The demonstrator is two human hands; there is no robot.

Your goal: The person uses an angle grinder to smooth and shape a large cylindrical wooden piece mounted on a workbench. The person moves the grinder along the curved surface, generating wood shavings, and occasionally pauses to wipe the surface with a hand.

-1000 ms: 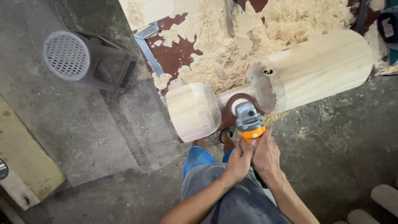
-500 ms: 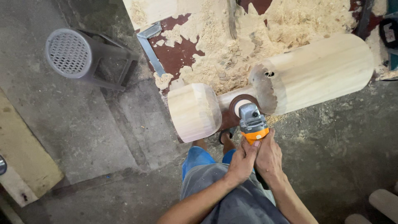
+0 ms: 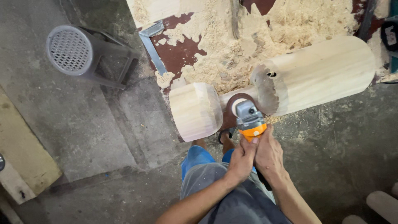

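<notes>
A pale wooden log (image 3: 315, 79) lies across the floor, cut down to a thin neck between a long right section and a short rounded left piece (image 3: 195, 111). An orange and grey angle grinder (image 3: 250, 121) has its disc set into that neck. My left hand (image 3: 242, 159) and my right hand (image 3: 269, 155) both grip the grinder's body from below, side by side. My legs in blue and grey shorts show beneath the hands.
A heap of wood shavings (image 3: 232, 45) covers a red-brown board behind the log. A grey round fan on a dark stand (image 3: 74, 52) is at the upper left. A metal square (image 3: 151, 45) lies near it. A wooden plank (image 3: 25, 157) lies at the left edge.
The grinder and both hands have stayed at the log's neck with almost no shift. The log has not moved.
</notes>
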